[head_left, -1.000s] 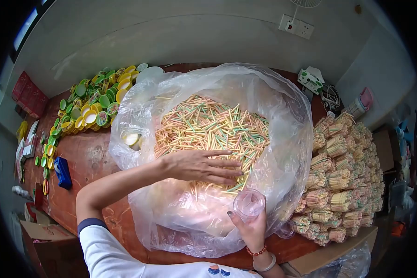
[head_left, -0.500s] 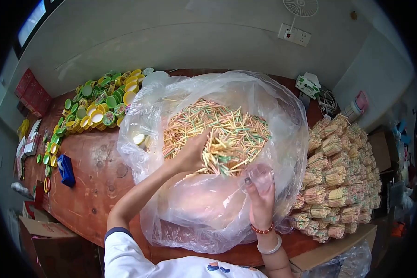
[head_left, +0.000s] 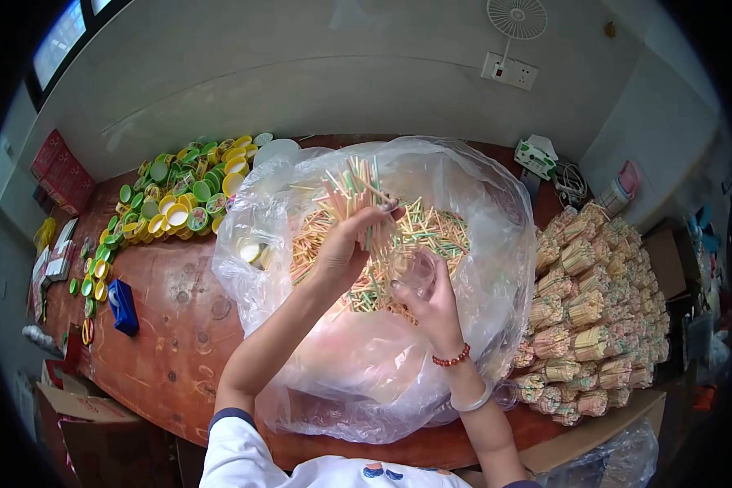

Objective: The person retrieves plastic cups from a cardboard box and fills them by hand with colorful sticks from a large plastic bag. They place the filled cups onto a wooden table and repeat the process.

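Observation:
My left hand [head_left: 351, 237] is closed around a bunch of thin pastel sticks [head_left: 353, 187], their ends pointing upward above the fist. In my right hand [head_left: 437, 309] is a clear plastic cup [head_left: 415, 271], held just below and to the right of that bunch. Both hands are over a large open clear plastic bag [head_left: 496, 203]. Inside it lies a heap of loose sticks [head_left: 437, 226] in pink, yellow and green. The cup's lower part is partly hidden by my fingers.
Green and yellow lids [head_left: 175, 213] are piled at the back left, near a blue tool [head_left: 122, 307]. Many bundled sticks [head_left: 590, 309] are stacked on the right. A tissue box [head_left: 537, 156] stands at the back right, and a cardboard box [head_left: 98, 407] at the front left.
My left hand has risen out of the heap with a bunch of sticks, now upright. My right hand has brought the cup up and left, close to the bunch.

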A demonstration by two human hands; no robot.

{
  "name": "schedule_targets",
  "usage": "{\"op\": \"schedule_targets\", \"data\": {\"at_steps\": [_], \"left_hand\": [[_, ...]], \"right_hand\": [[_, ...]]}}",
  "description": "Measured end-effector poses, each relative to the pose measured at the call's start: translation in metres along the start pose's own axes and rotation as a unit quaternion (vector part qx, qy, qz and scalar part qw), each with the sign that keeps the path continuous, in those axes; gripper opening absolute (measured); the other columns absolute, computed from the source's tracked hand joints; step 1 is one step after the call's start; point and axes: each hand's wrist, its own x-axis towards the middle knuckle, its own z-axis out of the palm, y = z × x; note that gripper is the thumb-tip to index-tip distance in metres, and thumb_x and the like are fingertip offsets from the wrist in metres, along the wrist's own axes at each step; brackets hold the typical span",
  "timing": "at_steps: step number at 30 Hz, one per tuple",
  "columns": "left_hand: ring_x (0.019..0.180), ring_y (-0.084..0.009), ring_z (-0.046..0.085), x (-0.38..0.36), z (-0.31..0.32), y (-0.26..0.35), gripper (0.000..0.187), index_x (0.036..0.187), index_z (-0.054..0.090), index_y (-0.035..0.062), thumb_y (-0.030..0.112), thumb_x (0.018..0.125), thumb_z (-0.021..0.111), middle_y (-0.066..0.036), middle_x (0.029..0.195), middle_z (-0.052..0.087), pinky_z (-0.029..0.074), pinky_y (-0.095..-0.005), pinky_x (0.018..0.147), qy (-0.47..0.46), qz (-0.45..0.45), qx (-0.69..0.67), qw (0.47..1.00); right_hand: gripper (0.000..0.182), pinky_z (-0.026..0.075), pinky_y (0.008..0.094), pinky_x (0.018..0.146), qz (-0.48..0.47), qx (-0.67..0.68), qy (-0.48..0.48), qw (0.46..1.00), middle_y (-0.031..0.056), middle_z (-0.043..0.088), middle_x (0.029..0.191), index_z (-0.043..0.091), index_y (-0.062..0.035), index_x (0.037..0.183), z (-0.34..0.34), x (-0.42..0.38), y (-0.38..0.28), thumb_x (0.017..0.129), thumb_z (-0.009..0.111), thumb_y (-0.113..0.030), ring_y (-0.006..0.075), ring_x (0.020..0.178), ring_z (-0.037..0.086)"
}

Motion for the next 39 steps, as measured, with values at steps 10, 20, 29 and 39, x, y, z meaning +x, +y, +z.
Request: {"op": "schedule_targets", "data": {"at_steps": [10,20,29,39], "left_hand": [[0.120,-0.0141,0.061,-0.021,0.013,-0.012,0.035,0.133,0.060,0.0036,0.015,0.100,0.067,-0.009,0.128,0.070,0.049,-0.0334,0.102,-0.059,0.025,0.160,0.985],[0.118,-0.0152,0.063,-0.017,0.004,-0.009,0.057,0.142,0.050,0.0068,0.022,0.094,0.077,-0.007,0.135,0.061,0.051,-0.0322,0.100,-0.094,0.043,0.162,0.981],[0.158,-0.0329,0.017,-0.012,-0.057,0.016,0.093,0.162,0.028,0.0125,0.032,0.082,0.071,-0.019,0.167,0.027,0.016,-0.0488,0.129,-0.210,0.085,0.649,0.727],[0.124,-0.0266,0.053,0.011,-0.044,-0.037,0.070,0.135,0.059,0.0095,0.015,0.068,0.077,-0.008,0.133,0.058,0.038,-0.0421,0.113,-0.244,0.258,0.852,0.383]], "right_hand": [[0.074,0.055,0.0386,0.091,-0.130,-0.236,0.083,0.959,0.0183,0.068,0.117,0.046,-0.0014,0.127,0.019,0.030,0.024,0.072,0.093,-0.021,0.0291,0.107,0.070],[0.069,0.058,0.0361,0.085,-0.092,-0.187,0.030,0.978,0.0127,0.071,0.110,0.051,-0.0011,0.129,0.008,0.041,0.016,0.073,0.090,-0.013,0.0236,0.097,0.072],[0.074,0.053,0.0367,0.097,-0.087,-0.193,0.063,0.975,0.0162,0.059,0.124,0.054,0.0003,0.125,-0.051,0.076,0.020,0.066,0.097,-0.015,0.0256,0.111,0.063],[0.057,0.059,0.0253,0.085,-0.027,-0.083,-0.043,0.995,0.0051,0.070,0.112,0.048,-0.0036,0.124,-0.054,0.075,-0.009,0.081,0.084,0.003,0.0125,0.099,0.070]]}}
